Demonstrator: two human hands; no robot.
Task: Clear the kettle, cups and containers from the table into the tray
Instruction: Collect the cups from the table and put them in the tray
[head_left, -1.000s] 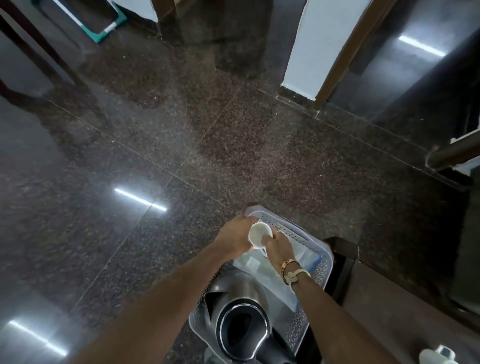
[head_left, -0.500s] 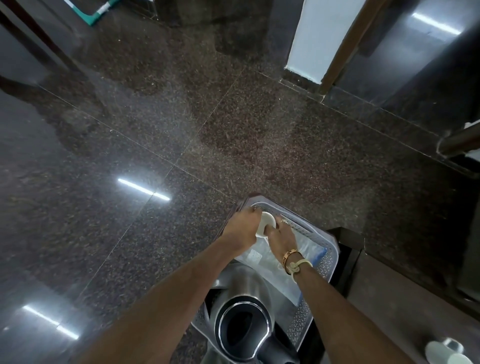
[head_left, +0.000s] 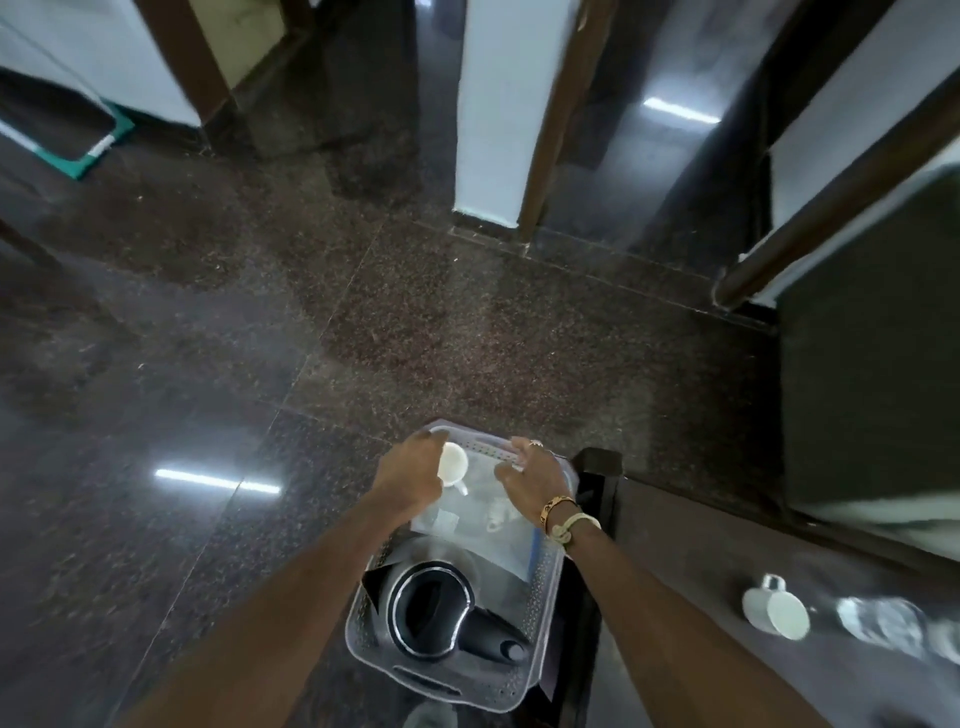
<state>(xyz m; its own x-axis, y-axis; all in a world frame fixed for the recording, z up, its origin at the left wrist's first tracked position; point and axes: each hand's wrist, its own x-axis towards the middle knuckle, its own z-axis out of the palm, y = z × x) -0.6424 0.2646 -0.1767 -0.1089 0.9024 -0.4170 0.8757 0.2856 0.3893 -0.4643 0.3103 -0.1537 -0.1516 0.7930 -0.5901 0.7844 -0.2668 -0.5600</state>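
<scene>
A translucent perforated tray (head_left: 546, 592) stands below me beside the dark table. A steel kettle (head_left: 431, 618) with a black handle sits in the tray's near end. My left hand (head_left: 410, 480) grips a white cup (head_left: 453, 464) by its rim, low over the tray's far left corner. My right hand (head_left: 535, 480) hovers over the far right part of the tray with fingers spread and holds nothing. Below it in the tray lies a small white cup (head_left: 500, 515), blurred, on a clear bag with a blue edge (head_left: 533, 545).
On the dark table (head_left: 701, 597) at the right lies a white cup (head_left: 776, 613) on its side, with a clear glass container (head_left: 883, 623) next to it. Polished dark floor spreads to the left and ahead. A white pillar (head_left: 493, 114) and a dark cabinet (head_left: 872, 374) stand beyond.
Both hands held the white cup together before. My right hand has let go and moved to the right, while my left hand keeps the cup over the tray's far corner.
</scene>
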